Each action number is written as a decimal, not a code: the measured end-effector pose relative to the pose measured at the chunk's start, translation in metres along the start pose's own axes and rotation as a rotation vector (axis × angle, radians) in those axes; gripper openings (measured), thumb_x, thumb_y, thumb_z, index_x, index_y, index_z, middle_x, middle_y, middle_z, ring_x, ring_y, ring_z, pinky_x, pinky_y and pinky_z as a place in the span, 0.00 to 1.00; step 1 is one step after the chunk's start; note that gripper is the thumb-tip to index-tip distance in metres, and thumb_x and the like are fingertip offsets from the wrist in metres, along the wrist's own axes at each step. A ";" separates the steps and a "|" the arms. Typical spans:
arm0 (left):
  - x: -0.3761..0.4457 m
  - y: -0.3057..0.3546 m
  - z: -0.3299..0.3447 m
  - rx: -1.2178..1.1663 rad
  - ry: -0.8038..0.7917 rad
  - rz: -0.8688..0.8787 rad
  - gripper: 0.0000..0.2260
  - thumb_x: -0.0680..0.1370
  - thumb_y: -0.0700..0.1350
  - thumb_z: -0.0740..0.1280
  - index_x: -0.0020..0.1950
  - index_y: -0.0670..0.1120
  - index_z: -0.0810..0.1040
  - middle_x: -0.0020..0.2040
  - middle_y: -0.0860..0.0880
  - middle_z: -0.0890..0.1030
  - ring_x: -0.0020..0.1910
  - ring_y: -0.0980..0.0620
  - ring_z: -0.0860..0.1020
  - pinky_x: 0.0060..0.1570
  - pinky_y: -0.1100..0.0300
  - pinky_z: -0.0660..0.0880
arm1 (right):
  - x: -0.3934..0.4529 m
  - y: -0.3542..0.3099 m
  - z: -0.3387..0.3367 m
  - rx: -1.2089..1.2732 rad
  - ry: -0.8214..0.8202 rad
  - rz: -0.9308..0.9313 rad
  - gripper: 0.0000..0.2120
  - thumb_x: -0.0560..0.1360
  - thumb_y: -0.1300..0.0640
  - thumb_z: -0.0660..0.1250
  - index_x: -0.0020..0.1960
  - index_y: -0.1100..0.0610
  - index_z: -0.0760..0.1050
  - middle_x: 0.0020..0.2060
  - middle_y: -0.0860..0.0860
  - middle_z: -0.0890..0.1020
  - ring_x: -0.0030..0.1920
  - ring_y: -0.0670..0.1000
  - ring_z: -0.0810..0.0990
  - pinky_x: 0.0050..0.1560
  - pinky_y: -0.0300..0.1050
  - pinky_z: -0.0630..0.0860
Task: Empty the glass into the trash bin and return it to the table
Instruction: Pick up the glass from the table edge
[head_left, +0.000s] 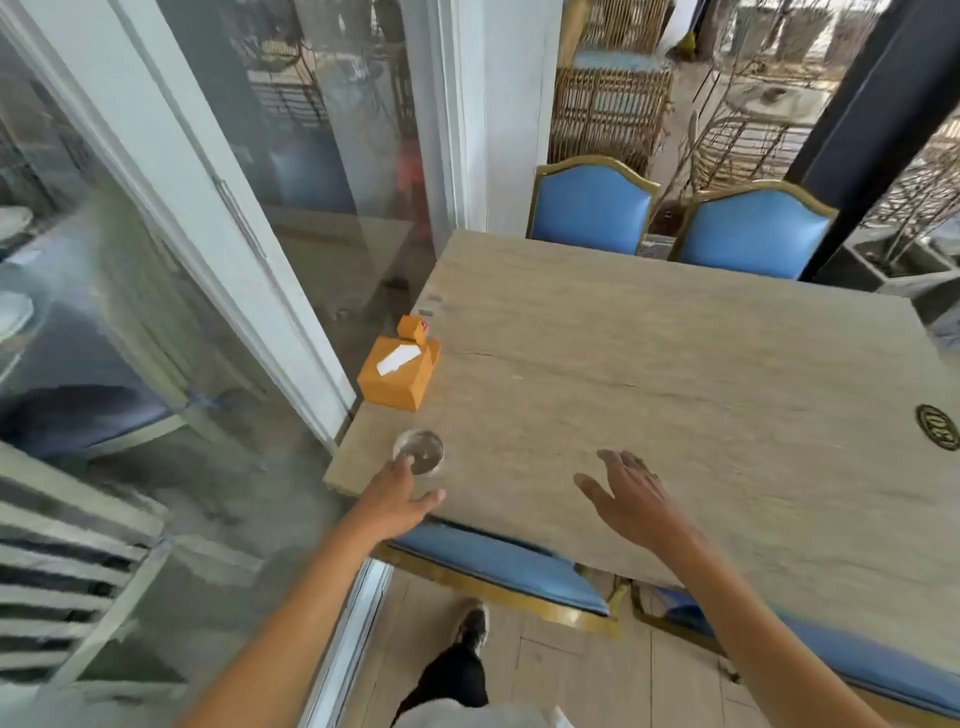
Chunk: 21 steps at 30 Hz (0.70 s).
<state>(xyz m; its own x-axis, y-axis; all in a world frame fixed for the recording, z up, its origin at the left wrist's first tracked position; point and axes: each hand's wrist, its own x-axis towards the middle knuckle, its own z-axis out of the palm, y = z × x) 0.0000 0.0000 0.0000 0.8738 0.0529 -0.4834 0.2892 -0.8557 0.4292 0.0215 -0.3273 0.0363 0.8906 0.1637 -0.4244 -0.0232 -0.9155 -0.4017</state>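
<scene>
A clear glass (422, 451) stands upright on the beige stone table (649, 374), close to its near left corner. My left hand (397, 496) is at the glass's near side, with the fingers touching its rim and the thumb spread to the right; it is not closed around the glass. My right hand (631, 493) hovers palm down over the table's near edge, fingers apart and holding nothing. What the glass contains is too blurred to tell. No trash bin is in view.
An orange tissue box (397, 376) sits on the table's left edge, just beyond the glass. Blue padded chairs stand at the far side (592, 208) and tucked under the near edge (498, 561). A glass sliding door (223, 270) runs along the left.
</scene>
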 end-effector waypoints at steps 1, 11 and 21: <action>0.012 -0.003 -0.004 0.017 0.002 0.005 0.40 0.80 0.61 0.63 0.82 0.39 0.52 0.81 0.41 0.59 0.79 0.43 0.61 0.74 0.52 0.62 | 0.010 -0.005 0.001 0.008 -0.002 0.006 0.33 0.84 0.39 0.53 0.81 0.59 0.57 0.81 0.57 0.61 0.83 0.57 0.53 0.80 0.55 0.54; 0.124 -0.043 -0.013 0.138 -0.018 -0.037 0.42 0.75 0.58 0.70 0.79 0.39 0.55 0.75 0.38 0.64 0.74 0.40 0.66 0.69 0.47 0.70 | 0.093 -0.034 0.018 0.020 -0.021 0.142 0.33 0.83 0.39 0.56 0.80 0.59 0.60 0.81 0.57 0.63 0.83 0.57 0.54 0.80 0.59 0.56; 0.173 -0.048 0.009 0.192 -0.101 -0.012 0.56 0.65 0.58 0.80 0.80 0.42 0.50 0.77 0.39 0.59 0.76 0.39 0.61 0.70 0.45 0.69 | 0.107 -0.035 0.029 0.058 -0.056 0.272 0.32 0.84 0.41 0.57 0.79 0.60 0.61 0.80 0.58 0.64 0.82 0.58 0.55 0.80 0.55 0.54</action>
<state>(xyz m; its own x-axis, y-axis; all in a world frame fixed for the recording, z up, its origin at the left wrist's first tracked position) 0.1339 0.0452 -0.1114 0.8246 0.0202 -0.5654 0.2112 -0.9381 0.2745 0.1050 -0.2669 -0.0184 0.8219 -0.0636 -0.5661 -0.2852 -0.9062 -0.3122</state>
